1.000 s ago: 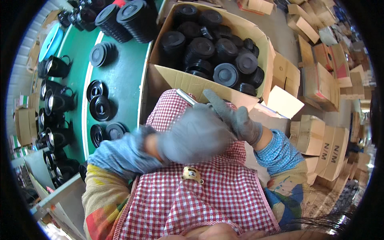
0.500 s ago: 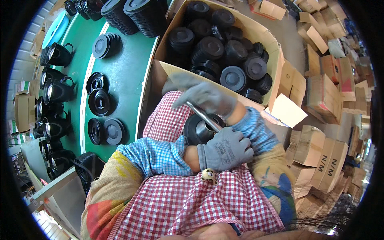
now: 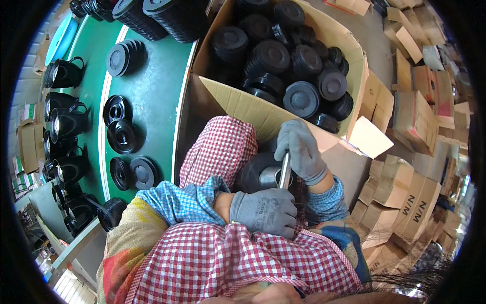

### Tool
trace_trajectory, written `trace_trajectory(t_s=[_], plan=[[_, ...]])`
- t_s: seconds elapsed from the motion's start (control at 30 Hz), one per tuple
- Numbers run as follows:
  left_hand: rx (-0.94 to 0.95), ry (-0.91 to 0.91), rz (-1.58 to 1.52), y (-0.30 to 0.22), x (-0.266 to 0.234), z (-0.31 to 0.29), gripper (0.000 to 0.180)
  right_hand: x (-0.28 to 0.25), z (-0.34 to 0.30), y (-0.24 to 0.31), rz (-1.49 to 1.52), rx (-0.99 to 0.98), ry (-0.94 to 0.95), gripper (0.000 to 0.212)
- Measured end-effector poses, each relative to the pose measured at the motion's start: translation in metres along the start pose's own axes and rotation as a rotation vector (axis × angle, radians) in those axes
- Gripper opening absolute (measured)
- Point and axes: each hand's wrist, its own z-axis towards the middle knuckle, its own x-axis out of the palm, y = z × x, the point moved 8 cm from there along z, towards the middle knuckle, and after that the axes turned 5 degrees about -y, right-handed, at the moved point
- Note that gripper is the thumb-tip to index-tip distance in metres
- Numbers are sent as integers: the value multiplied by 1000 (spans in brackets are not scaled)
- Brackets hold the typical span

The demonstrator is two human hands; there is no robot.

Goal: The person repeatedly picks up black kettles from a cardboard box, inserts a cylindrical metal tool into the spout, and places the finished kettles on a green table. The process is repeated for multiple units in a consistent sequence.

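Note:
My left hand (image 3: 265,212), in a grey glove, lies closed in front of my apron, its fingers curled. What it grips is hidden beneath the fingers. My right hand (image 3: 302,152), gloved in grey too, is wrapped round the upper end of a shiny metal rod (image 3: 286,169). The rod slants down, its lower end meeting the top of my left hand. Just behind the rod sits a round black part (image 3: 250,174) with a silver metal cylinder (image 3: 268,178) at its centre, partly covered by my hands.
An open cardboard box (image 3: 243,105) full of black round lids (image 3: 301,99) stands ahead. On the green table (image 3: 157,96) at left lie black discs (image 3: 121,136), lid stacks (image 3: 174,17) and black mugs (image 3: 67,121). Cardboard cartons (image 3: 412,202) are piled at right.
My right hand has come down and right, closing on the metal rod's upper end. The rod has swung from leaning left to nearly upright. My left hand has shifted slightly left and down.

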Motion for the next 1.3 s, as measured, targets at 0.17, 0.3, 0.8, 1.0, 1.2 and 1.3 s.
trace_trajectory(t_s=[0.17, 0.3, 0.8, 1.0, 1.2, 1.3], plan=[[110, -142, -354, -9, -36, -1, 23, -32, -39, 17, -235, 103, 1, 43], [19, -126, -241, -9, -35, 7, 26, -24, -29, 11, -241, 1, 155, 58], [-571, -227, 583, -85, -52, -90, 36, 6, -7, -21, -258, -78, 280, 55], [-745, -398, 508, -72, -86, -32, 41, 8, -15, -19, -186, -11, 268, 48], [-744, 58, 498, 2, -53, -51, 42, 10, -57, -24, -683, 90, 102, 57], [-771, 87, 377, -9, -52, -53, 49, 13, -72, 0, -790, -78, -58, 60]])
